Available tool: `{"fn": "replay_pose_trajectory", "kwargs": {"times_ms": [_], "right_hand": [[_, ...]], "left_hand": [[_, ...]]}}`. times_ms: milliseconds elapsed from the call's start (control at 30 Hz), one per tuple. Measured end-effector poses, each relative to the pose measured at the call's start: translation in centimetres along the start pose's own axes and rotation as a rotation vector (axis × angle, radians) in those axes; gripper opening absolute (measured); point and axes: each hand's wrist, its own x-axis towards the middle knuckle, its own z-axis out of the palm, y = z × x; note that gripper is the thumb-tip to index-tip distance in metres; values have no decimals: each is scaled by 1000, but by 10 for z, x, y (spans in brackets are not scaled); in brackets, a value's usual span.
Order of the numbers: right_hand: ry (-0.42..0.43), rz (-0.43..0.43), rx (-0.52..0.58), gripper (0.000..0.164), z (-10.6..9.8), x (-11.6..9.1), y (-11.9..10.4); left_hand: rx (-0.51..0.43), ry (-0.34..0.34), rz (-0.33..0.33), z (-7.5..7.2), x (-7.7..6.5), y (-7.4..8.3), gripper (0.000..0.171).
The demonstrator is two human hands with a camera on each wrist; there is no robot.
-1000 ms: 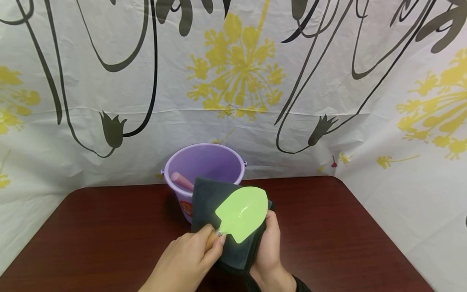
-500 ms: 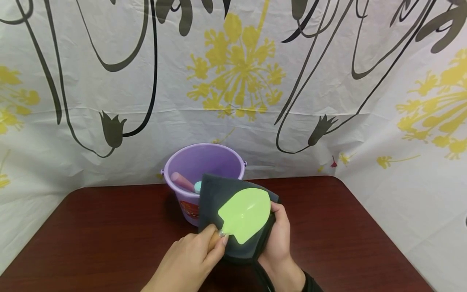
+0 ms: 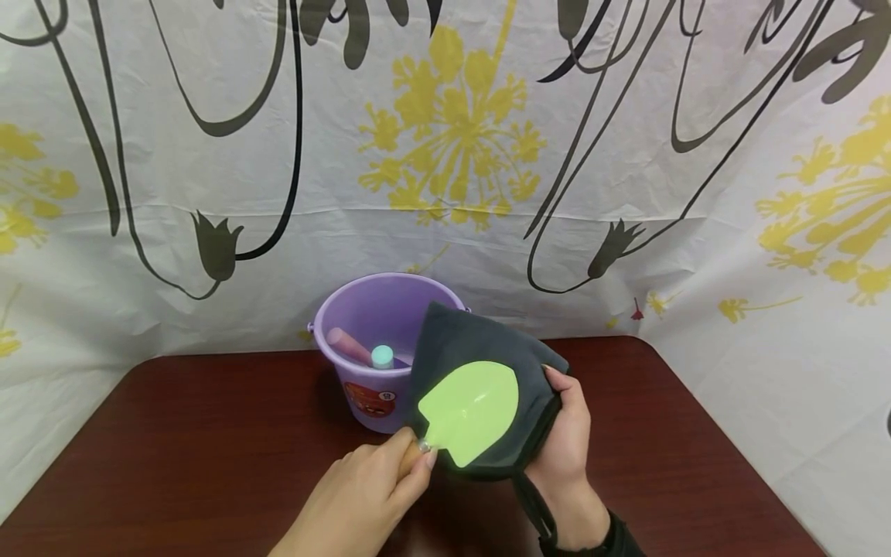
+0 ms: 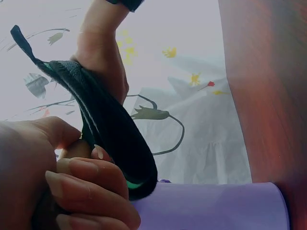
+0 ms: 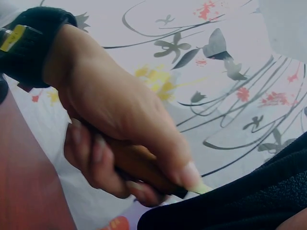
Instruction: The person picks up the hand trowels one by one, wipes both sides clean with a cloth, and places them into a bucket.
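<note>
My left hand (image 3: 369,491) grips the wooden handle of a small trowel (image 3: 473,410) with a lime-green, leaf-shaped blade. The blade lies in front of a dark grey cloth piece (image 3: 480,336) with black edging and a loop strap, perhaps a folded cloth or pouch. From the right side, my right hand (image 3: 567,441) holds that cloth, thumb at its edge and other fingers mostly hidden behind it. In the left wrist view, curled fingers (image 4: 91,191) wrap the handle beside the dark cloth (image 4: 115,124). The right wrist view shows the wooden handle (image 5: 139,165) in my left fist.
Behind the cloth stands a purple bucket (image 3: 334,317) with a red sticker. Inside it are a pink handle (image 3: 348,346) and a mint-capped thing (image 3: 382,357). The dark wooden table (image 3: 209,433) meets a patterned white sheet (image 3: 445,170) at its back and sides.
The cloth has shifted right and turned clockwise with my right hand, uncovering more of the bucket and the mint-capped thing. The trowel has moved only slightly right in my left hand.
</note>
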Motion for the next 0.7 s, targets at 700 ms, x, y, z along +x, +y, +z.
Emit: {"fn": "replay_pose_trajectory", "kwargs": {"times_ms": [700], "right_hand": [[-46,-196,-25,50,16,-6,-17]], "left_hand": [[55,56,20,1,0,1,35]]}}
